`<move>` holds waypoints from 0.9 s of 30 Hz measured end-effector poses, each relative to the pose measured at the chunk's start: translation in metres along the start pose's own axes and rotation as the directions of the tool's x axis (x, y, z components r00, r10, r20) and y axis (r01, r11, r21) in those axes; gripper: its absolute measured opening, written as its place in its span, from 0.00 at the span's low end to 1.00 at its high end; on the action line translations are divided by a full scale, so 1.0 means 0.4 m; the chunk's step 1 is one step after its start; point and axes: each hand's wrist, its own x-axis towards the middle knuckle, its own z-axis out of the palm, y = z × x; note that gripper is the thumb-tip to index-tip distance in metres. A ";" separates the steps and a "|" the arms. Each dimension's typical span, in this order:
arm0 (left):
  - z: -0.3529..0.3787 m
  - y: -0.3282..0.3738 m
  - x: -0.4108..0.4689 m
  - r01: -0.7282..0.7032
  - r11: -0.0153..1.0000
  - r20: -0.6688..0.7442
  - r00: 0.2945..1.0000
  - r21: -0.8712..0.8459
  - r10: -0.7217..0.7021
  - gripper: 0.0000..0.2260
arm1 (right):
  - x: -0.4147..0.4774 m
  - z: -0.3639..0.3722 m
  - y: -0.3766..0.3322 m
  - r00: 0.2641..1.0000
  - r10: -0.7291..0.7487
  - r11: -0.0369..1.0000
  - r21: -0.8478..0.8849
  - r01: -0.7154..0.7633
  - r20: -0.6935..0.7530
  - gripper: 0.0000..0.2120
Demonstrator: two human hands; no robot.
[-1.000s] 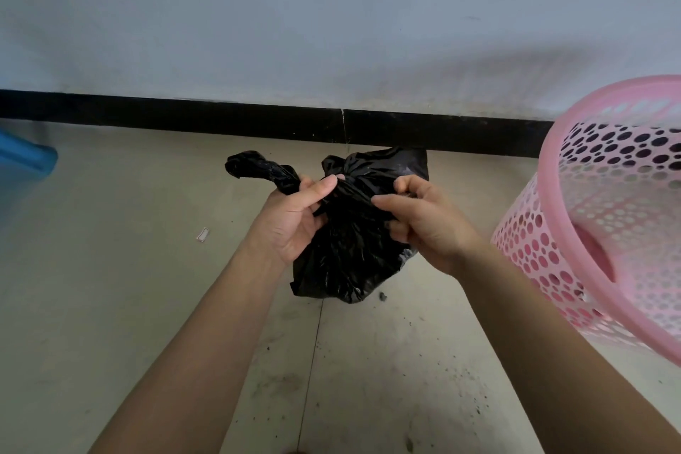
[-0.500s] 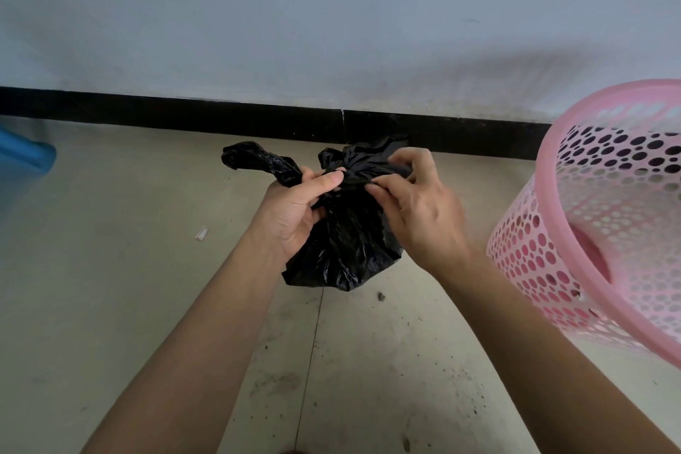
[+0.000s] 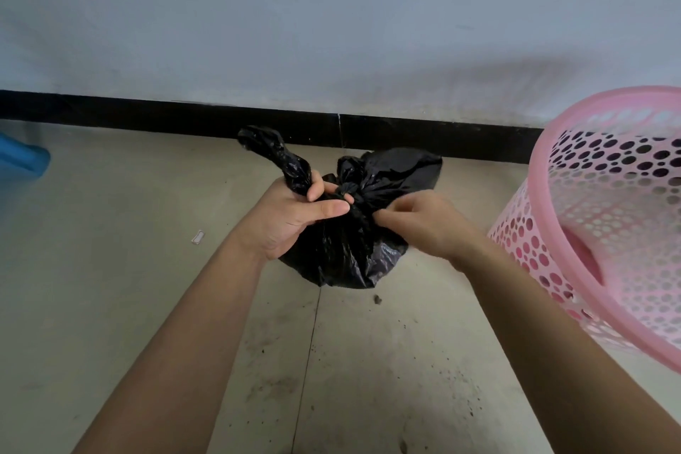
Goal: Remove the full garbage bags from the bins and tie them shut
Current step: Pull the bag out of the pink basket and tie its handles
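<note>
1. Head view: a black garbage bag [image 3: 342, 251] sits at the centre of the frame, held between both hands above a pale floor [image 3: 110, 306]; whether its base touches the floor cannot be told
2. The bag is glossy, creased and rounded, a small bundle with its neck gathered into a tight knot [image 3: 350, 192] at its 12 o'clock
3. From the knot a twisted tail [image 3: 272, 155] of plastic rises toward 10 o'clock, and a looser flap [image 3: 401, 169] spreads toward 2 o'clock
4. The left hand [image 3: 291, 217], at the bag's 9 o'clock, has its fingers curled round the base of the twisted tail, with the thumb lying straight across toward the knot
5. The right hand [image 3: 420, 225], at the bag's 3 o'clock and slightly blurred, pinches the gathered plastic just below the knot with its fingertips
6. A pink bin [image 3: 545, 173] with a wall full of round holes stands at 3 o'clock of the bag, near but apart from it, tilted toward the camera; through its mouth only its own dotted wall shows, and its bottom lies outside the frame
7. A blue object [image 3: 22, 162] is cut off by the frame edge at 9 o'clock; what it is cannot be told
8. On the floor a white scrap [image 3: 198, 237] lies at the bag's 9 o'clock, well apart, and a dark crumb [image 3: 377, 300] lies just beside the bag at its 5 o'clock
9. A black skirting board [image 3: 147, 114] runs along the foot of a pale wall [image 3: 331, 29] at 12 o'clock
</note>
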 end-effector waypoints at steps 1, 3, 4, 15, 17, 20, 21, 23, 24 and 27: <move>-0.004 0.006 -0.001 0.001 1.000 0.006 1.000 0.031 -0.001 0.18 | 0.001 -0.004 0.009 0.989 -0.070 0.991 -0.125 0.054 -0.127 0.10; -0.012 0.021 -0.002 -0.007 0.998 0.025 1.000 0.064 0.006 0.18 | -0.003 -0.018 0.009 0.932 -0.243 0.962 -0.188 0.197 -0.268 0.20; -0.015 0.029 -0.003 -0.011 0.997 0.033 0.999 0.075 0.009 0.18 | -0.002 -0.026 0.003 0.906 -0.323 0.945 -0.152 0.291 -0.274 0.25; -0.014 0.010 -0.014 -0.046 0.939 -0.164 0.981 0.340 0.107 0.20 | 0.043 -0.020 0.006 0.949 -0.294 0.951 0.134 0.278 0.116 0.09; -0.001 -0.014 -0.005 -0.038 0.870 -0.310 0.926 0.491 0.216 0.18 | 0.032 0.002 0.018 0.942 -0.323 0.940 0.147 0.307 0.095 0.07; 0.025 -0.049 0.005 0.019 0.759 -0.434 0.829 0.651 0.352 0.20 | 0.015 0.029 0.028 0.930 -0.361 0.930 0.105 0.353 0.065 0.08; 0.034 -0.055 0.004 0.044 0.735 -0.459 0.805 0.677 0.375 0.19 | 0.012 0.033 0.030 0.928 -0.370 0.927 0.096 0.364 0.055 0.08; 0.051 -0.061 0.002 0.105 0.717 -0.493 0.793 0.689 0.358 0.15 | 0.009 0.031 0.035 0.925 -0.378 0.923 0.092 0.374 0.028 0.09; 0.056 -0.062 0.003 0.132 0.734 -0.508 0.801 0.666 0.317 0.14 | 0.009 0.028 0.037 0.926 -0.377 0.922 0.100 0.374 0.010 0.09; 0.061 -0.047 0.014 0.184 0.945 -0.555 0.832 0.269 -0.004 0.08 | 0.011 0.025 0.044 0.931 -0.361 0.921 0.135 0.364 -0.048 0.10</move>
